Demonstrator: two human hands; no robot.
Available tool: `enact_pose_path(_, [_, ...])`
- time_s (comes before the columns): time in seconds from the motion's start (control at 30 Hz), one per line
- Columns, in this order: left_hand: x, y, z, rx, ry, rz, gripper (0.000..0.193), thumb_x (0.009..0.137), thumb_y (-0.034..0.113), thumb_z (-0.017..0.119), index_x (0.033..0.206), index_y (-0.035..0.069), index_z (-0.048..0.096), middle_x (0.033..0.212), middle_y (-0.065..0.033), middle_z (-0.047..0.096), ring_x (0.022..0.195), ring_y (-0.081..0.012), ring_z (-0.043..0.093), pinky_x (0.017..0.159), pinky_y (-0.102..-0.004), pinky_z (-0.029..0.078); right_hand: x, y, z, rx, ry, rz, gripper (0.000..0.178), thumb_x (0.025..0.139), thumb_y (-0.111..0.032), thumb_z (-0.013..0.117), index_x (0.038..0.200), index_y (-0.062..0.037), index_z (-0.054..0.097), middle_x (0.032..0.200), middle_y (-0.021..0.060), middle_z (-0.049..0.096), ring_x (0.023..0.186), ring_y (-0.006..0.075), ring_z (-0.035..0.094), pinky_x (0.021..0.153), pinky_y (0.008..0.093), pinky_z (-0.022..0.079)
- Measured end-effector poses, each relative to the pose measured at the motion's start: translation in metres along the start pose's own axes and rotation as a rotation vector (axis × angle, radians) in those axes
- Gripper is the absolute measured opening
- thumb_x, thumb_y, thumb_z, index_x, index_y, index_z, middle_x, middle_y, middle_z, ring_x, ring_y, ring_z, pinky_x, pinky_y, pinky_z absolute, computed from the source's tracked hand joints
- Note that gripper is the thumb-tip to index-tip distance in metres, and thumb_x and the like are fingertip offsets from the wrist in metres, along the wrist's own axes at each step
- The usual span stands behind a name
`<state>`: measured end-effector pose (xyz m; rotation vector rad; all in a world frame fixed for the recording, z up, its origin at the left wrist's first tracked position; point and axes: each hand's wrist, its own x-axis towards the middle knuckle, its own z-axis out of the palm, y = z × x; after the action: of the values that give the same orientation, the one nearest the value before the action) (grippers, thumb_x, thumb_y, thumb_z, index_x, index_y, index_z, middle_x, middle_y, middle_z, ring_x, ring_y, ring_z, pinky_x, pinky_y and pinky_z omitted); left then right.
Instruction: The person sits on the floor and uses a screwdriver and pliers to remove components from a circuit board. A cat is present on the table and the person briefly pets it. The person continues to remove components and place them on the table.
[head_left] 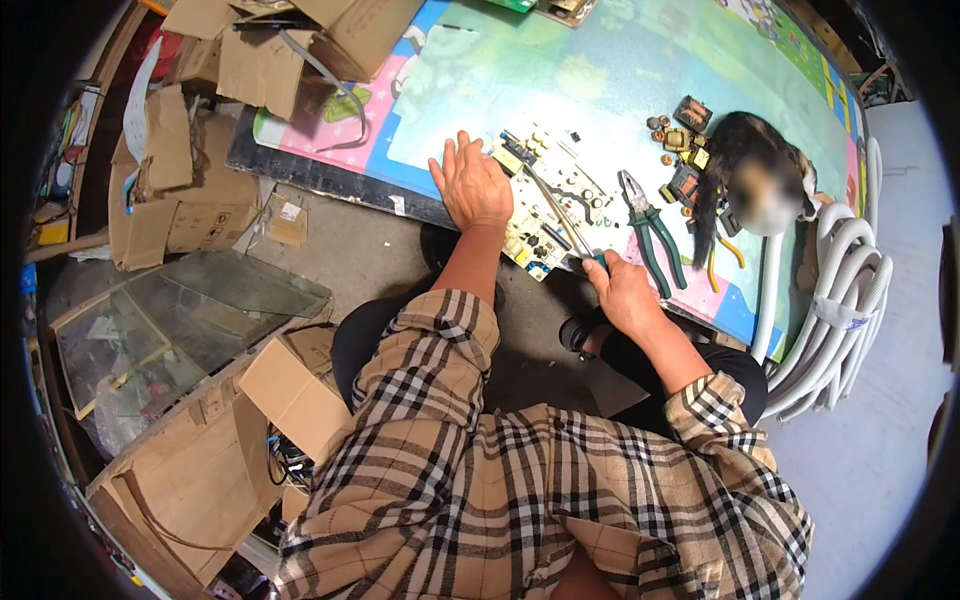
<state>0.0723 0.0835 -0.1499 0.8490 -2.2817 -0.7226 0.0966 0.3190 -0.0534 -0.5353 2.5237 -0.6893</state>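
A pale circuit board (pixel 585 190) with many small components lies at the table's near edge. My left hand (pixel 474 188) rests against its left side, fingers stretched out; what lies beneath the palm is hidden. My right hand (pixel 628 298) is closed around the green handle of a screwdriver (pixel 560 215), whose long metal shaft slants up and left across the board. Just right of the board are combination pliers (pixel 650 235) with dark green handles, their jaws pointing away from me. Several removed coils and transformers (pixel 680 140) are scattered beyond the pliers.
A black-and-white cat (pixel 755 150) is on the table (pixel 480 85) at the right, beside yellow-handled pliers (pixel 715 272). Looped pale hose (pixel 840 310) hangs off the right edge. Cardboard boxes (pixel 205 215), a glass pane (pixel 190 310) and an open carton (pixel 220 460) crowd the left.
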Motion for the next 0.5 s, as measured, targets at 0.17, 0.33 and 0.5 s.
enact_pose_path(0.17, [-0.001,0.000,0.000,0.010,0.006,0.016,0.027,0.091,0.013,0.049,0.112,0.005,0.065,0.139,-0.0149,0.055,0.139,-0.0317,0.039,0.121,-0.0495,0.014,-0.001,-0.047,-0.045,0.392,-0.374,0.322,0.040,0.103,-0.035,0.047,0.091,0.0035,0.055,0.062,0.0052,0.057,0.044,0.0131,0.051,0.043,0.0300,0.043])
enact_pose_path(0.33, [-0.004,0.003,-0.002,0.081,-0.039,0.022,0.031,0.092,0.010,0.046,0.116,0.005,0.065,0.140,-0.0111,0.055,0.139,-0.0299,0.039,0.121,-0.0482,0.014,0.004,-0.095,-0.077,0.809,-0.461,0.567,0.029,0.102,-0.027,0.048,0.085,-0.0038,0.048,0.062,0.0029,0.050,0.044,0.0110,0.044,0.036,0.0259,0.034])
enact_pose_path(0.5, [-0.004,0.005,-0.002,0.074,-0.060,0.039,0.027,0.093,0.012,0.049,0.115,0.005,0.063,0.140,-0.0111,0.055,0.140,-0.0295,0.037,0.121,-0.0488,0.012,0.010,-0.117,-0.085,0.863,-0.483,0.622,0.027,0.100,-0.026,0.050,0.085,-0.0042,0.049,0.064,0.0027,0.050,0.046,0.0115,0.045,0.037,0.0271,0.037])
